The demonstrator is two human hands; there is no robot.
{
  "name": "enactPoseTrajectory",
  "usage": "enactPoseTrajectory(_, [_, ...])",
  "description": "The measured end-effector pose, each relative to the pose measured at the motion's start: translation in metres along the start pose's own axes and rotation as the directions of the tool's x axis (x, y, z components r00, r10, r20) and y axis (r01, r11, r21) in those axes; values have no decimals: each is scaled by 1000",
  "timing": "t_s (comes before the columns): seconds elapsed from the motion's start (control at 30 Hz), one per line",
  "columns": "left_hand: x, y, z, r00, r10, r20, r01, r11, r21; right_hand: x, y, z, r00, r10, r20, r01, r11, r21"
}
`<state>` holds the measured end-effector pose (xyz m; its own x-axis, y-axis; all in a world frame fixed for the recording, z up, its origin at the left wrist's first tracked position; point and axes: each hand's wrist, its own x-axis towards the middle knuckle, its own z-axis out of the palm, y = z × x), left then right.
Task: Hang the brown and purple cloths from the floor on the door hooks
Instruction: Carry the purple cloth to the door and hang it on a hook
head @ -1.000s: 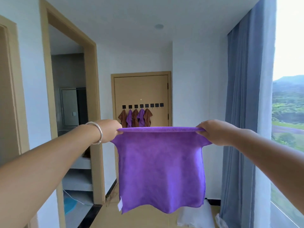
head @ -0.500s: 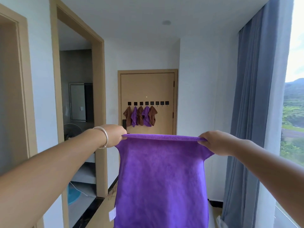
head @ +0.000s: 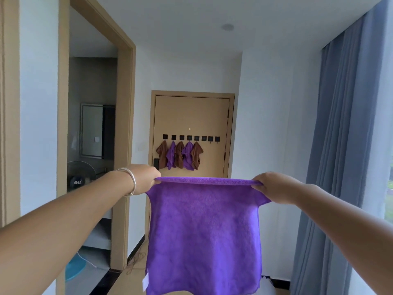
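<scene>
Left hand [head: 146, 179] and right hand [head: 274, 188] each pinch a top corner of the purple cloth [head: 204, 233], holding it stretched flat at chest height. Door hooks [head: 190, 138] lie well ahead; five cloths [head: 179, 155] hang there.

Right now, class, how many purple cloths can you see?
3: two hanging on the door hooks, second and fourth from the left, one held by both hands. More may be hidden behind it.

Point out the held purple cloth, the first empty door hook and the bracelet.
held purple cloth [head: 204, 231]: head view, middle of its face.
first empty door hook [head: 204, 138]: head view, black square plate.
bracelet [head: 132, 181]: head view, band on left wrist.
</scene>
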<state>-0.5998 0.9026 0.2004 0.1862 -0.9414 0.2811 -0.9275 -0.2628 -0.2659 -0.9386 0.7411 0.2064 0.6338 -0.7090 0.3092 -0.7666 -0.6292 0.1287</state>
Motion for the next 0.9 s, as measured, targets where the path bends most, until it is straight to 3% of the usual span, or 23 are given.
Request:
enactPoseTrajectory(0.43, [85, -88, 72, 998, -18, -57, 21, 999, 38, 138, -47, 56, 999, -29, -19, 27, 998, -65])
enactPoseTrajectory(0.63, [126, -96, 101, 994, -12, -105, 15, 999, 33, 193, -39, 94, 989, -82, -122, 74, 995, -71])
enactPoseTrajectory(0.9, [229, -93, 135, 992, -19, -128, 29, 997, 75, 289, 5, 140, 985, -80, -156, 74, 996, -45])
